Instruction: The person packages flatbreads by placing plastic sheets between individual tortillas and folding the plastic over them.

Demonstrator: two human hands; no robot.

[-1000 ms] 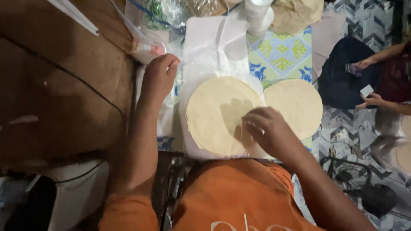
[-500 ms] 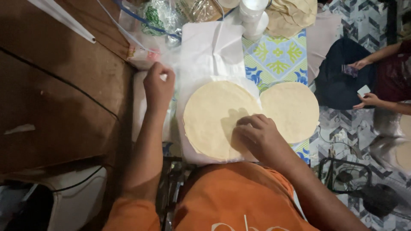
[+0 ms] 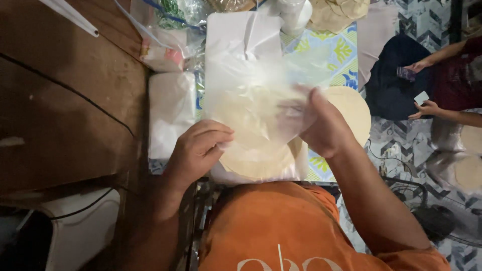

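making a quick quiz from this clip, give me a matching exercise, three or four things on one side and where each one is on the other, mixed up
Things:
1. clear plastic sheet
2. round flat dough
3. second round dough
4. stack of white sheets

Places:
A. beyond the right hand, partly hidden
B. by the wooden table
C. held up between both hands
D. under the lifted sheet, by the left hand

Pairs: 1-C, 2-D, 3-A, 4-B

Plastic sheet [image 3: 261, 100] blurred; flatbread [image 3: 256, 155] veiled beneath it — second flatbread [image 3: 354, 108] half hidden by right hand [image 3: 326, 128]; stack [image 3: 341, 10] cut off at the top edge.
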